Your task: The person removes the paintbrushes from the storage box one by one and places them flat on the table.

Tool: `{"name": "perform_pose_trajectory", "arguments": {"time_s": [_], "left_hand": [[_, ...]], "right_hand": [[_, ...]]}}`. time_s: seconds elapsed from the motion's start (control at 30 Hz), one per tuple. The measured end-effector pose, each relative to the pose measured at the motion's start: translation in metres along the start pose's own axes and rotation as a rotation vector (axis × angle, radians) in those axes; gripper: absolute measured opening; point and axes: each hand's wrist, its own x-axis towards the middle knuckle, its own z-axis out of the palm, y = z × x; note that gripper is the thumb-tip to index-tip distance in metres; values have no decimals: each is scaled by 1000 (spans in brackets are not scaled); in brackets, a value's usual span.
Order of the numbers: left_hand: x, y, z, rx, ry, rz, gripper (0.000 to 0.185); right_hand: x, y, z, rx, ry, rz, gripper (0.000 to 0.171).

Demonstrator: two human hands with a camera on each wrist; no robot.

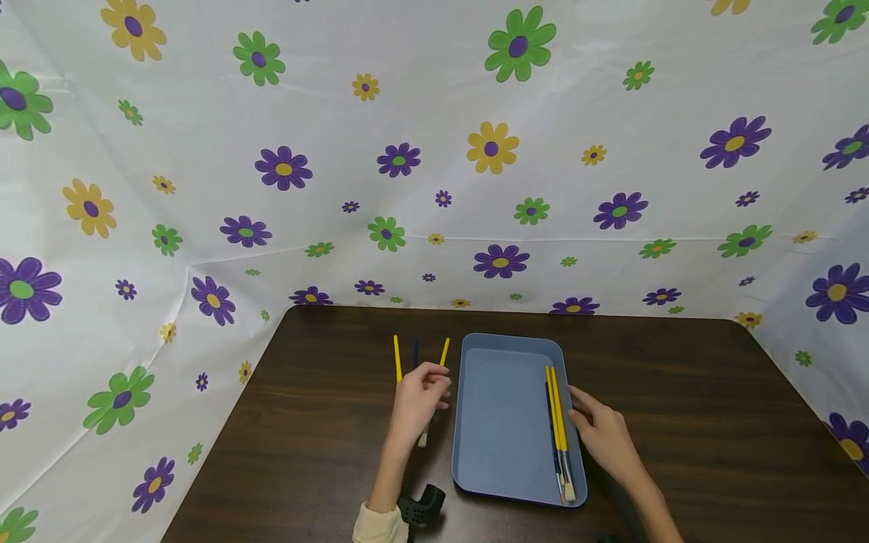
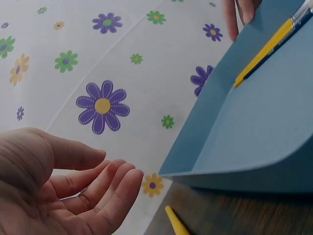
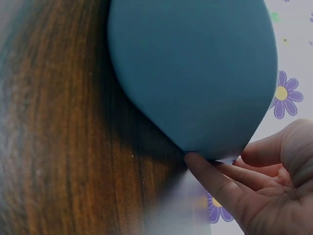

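My left hand [image 1: 421,396] hovers over paintbrushes on the table, left of a blue-grey tray [image 1: 502,422]. Its fingers are loosely bent, and the left wrist view shows nothing between thumb and fingertips. Past the hand stick out a yellow handle [image 1: 397,356], a dark blue handle [image 1: 416,353] and another yellow handle [image 1: 445,351]; a pale bristle tip [image 1: 423,439] shows below it. At the tray's right side, my right hand [image 1: 604,434] holds the edge, thumb by the rim and forefinger low on the wall. Inside lie two yellow paintbrushes [image 1: 558,407] and a dark blue paintbrush [image 1: 551,422], bristles toward me.
The dark wooden table [image 1: 686,407] reaches out on both sides of the tray. Behind it hangs a white cloth [image 1: 434,113] printed with flowers. A black wrist mount [image 1: 422,505] sits beside the left sleeve [image 1: 380,524].
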Motion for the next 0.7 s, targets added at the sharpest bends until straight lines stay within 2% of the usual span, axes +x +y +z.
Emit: {"name": "perform_pose_trajectory", "arguments": {"time_s": [0.43, 0.7], "left_hand": [[-8, 4, 28, 38, -109, 38, 19], [-13, 5, 41, -13, -173, 7, 20]], "right_hand": [[-2, 0, 0, 4, -2, -1, 45], [-3, -1, 0, 0, 12, -4, 45]]}}
